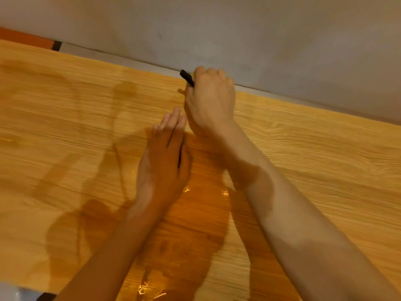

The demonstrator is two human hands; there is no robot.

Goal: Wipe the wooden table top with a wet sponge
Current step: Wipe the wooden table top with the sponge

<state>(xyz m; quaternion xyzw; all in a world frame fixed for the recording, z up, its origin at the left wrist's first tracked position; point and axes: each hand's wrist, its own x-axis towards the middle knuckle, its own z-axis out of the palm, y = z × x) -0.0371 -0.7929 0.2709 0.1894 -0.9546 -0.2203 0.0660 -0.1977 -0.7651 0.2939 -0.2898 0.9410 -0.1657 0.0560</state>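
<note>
A plain indoor room, likely a home, though little shows which kind. A light wood-grain table top, streaked with wet patches, stands pushed against a bare grey painted wall. An orange surface runs behind the table's far left corner under warm, dim light.

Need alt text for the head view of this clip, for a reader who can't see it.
A person's right hand presses a mostly hidden dark-and-yellow sponge against the far edge of a wooden table top by a grey wall. The left hand lies flat, fingers extended, nearer the camera. Glistening wet patches show between the forearms.
</note>
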